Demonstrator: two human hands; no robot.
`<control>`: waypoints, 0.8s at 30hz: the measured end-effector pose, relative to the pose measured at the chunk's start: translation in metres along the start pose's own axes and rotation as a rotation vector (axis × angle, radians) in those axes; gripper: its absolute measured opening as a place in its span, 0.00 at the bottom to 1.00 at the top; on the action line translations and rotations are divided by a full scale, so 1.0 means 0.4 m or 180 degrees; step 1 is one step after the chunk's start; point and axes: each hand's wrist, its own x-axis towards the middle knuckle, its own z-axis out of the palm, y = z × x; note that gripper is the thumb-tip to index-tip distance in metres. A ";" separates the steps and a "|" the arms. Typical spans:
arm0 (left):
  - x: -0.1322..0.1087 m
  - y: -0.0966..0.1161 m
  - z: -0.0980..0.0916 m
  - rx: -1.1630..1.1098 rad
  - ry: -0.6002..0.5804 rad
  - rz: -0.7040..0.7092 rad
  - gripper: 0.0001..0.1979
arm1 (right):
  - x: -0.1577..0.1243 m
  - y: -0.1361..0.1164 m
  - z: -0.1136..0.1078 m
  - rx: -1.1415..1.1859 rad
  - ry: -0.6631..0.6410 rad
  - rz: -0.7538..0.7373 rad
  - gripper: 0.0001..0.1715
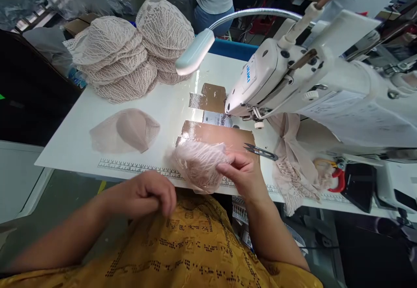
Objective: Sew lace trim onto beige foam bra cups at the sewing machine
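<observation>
Grips with the right hand [244,174] the right end of a pale pink lace cup piece [198,164] at the white worktop's [163,105] near edge, long axis along that edge. Holds the left hand [151,194] curled and blurred just left of it, grasp impossible to tell.

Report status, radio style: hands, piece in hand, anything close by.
Left hand curled at table edge, hold unclear. Right hand pinching lace cup. Thread snips just beyond right hand, sewing machine behind.
</observation>
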 end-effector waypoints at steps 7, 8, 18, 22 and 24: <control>0.055 0.108 -0.035 0.2034 0.0582 0.0532 0.23 | -0.019 -0.072 0.032 -0.0745 -0.1440 -0.0225 0.15; 0.069 0.112 -0.035 0.1956 0.0315 0.0458 0.21 | -0.021 -0.080 0.034 -0.0772 -0.1479 -0.0222 0.16; 0.062 0.109 -0.093 0.2533 -0.0678 -0.0512 0.11 | -0.037 -0.120 -0.009 -0.0851 -0.1763 -0.0079 0.15; 0.031 0.112 -0.116 0.2795 0.0122 -0.0299 0.11 | -0.035 -0.112 -0.007 -0.0727 -0.1683 -0.0085 0.14; 0.031 0.106 -0.102 0.2511 0.0271 0.0036 0.29 | -0.032 -0.104 0.001 -0.0712 -0.1653 -0.0066 0.13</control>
